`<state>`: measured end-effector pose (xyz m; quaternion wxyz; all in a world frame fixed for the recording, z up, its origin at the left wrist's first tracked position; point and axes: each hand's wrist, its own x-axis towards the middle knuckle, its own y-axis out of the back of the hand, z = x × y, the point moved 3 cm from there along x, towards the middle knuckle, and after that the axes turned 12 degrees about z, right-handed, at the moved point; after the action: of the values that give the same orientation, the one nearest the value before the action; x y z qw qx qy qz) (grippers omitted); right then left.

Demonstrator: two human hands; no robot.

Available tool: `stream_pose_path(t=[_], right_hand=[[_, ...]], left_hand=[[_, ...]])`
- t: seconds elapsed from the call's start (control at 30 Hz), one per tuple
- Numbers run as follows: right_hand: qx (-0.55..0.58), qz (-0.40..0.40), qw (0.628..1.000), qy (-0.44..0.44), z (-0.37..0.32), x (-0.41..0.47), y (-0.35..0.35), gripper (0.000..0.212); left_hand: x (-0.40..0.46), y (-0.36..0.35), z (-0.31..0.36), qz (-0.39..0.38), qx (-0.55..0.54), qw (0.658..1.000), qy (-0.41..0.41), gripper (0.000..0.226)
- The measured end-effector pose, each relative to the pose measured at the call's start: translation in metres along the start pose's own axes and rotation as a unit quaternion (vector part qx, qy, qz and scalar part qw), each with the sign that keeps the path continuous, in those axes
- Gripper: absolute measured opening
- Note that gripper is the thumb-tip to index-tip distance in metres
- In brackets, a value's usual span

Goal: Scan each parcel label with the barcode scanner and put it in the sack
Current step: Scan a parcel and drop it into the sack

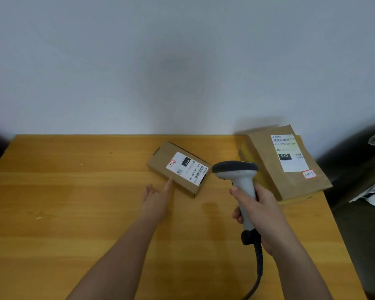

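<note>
- Head view: I stand at a wooden worktop [74, 202] set against a pale wall, two parcels before me and neither yet bagged.
- My right hand [260, 211] holds the barcode scanner [238, 176], fingers curled round its pale handle, its dark head tipped toward the small box; a coiled cable [259, 263] trails from the grip toward the near edge.
- My left hand [156, 200] lies open, fingers spread; the index finger reaches out, its tip touching the near edge of the small cardboard box [178, 167], or very nearly so.
- The small box lies flat and skewed near the middle of the worktop, its white label [187, 168] facing up, barcode and red-edged sticker showing.
- The scanner head hovers just beside the box's right-hand corner, apart from it, not over the label.
- At the far right corner, a larger flat brown parcel [286, 163] rests on something yellowish beneath it, its own label [288, 152] up and a red-edged sticker near its front edge; it is well apart from my left hand and just behind the scanner.
- To the right, off the worktop, sits a dark shape [359, 180] with pale material in it; I cannot tell whether this is the sack.
- My reading: the scan of the small box is in hand; both parcels remain to be placed.
</note>
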<state>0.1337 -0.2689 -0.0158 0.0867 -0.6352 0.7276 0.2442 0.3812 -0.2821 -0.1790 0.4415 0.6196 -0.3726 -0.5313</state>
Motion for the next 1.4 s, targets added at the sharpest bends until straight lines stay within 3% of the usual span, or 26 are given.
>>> stream_pose_path(t=[0.1,0.17,0.27,0.33,0.53,0.63,0.8,1.0,1.1,1.2,1.4], right_hand=[[0.001,-0.004,1.0,-0.001,0.001,0.002,-0.002,0.016],[0.001,-0.006,1.0,0.0,0.001,0.003,-0.003,0.016],[-0.003,-0.003,1.0,-0.002,0.005,0.005,-0.003,0.016],[-0.006,0.001,1.0,-0.005,0.008,0.006,-0.002,0.016],[-0.012,0.005,1.0,-0.016,0.015,0.009,0.003,0.017],[-0.007,0.009,1.0,-0.017,0.015,0.012,0.002,0.016],[0.005,0.009,1.0,-0.014,0.012,0.013,-0.003,0.012],[0.001,0.002,1.0,-0.017,0.014,0.01,-0.004,0.012],[-0.006,0.006,1.0,-0.022,0.016,0.01,-0.004,0.013],[-0.011,0.005,1.0,-0.025,0.015,0.01,-0.004,0.013],[-0.011,0.004,1.0,-0.017,0.01,0.008,-0.006,0.014]], left_hand=[[-0.014,-0.012,-0.01,-0.008,0.002,1.0,-0.017,0.065],[-0.018,-0.014,-0.014,0.047,-0.027,0.998,0.024,0.06],[-0.005,-0.001,-0.013,0.185,-0.067,0.98,0.037,0.069],[0.013,0.015,-0.009,0.223,-0.079,0.971,0.022,0.079],[0.044,0.025,-0.005,0.083,-0.057,0.994,-0.029,0.074],[0.029,0.02,0.0,0.067,-0.036,0.997,-0.032,0.079],[0.02,0.027,0.017,0.062,-0.016,0.995,-0.077,0.054],[0.033,0.028,0.02,0.062,-0.018,0.994,-0.085,0.14],[0.039,0.024,0.015,0.017,-0.041,0.992,-0.12,0.143],[0.035,0.022,0.011,0.025,-0.042,0.992,-0.113,0.141],[0.009,0.011,-0.001,0.013,-0.023,0.999,-0.026,0.148]])
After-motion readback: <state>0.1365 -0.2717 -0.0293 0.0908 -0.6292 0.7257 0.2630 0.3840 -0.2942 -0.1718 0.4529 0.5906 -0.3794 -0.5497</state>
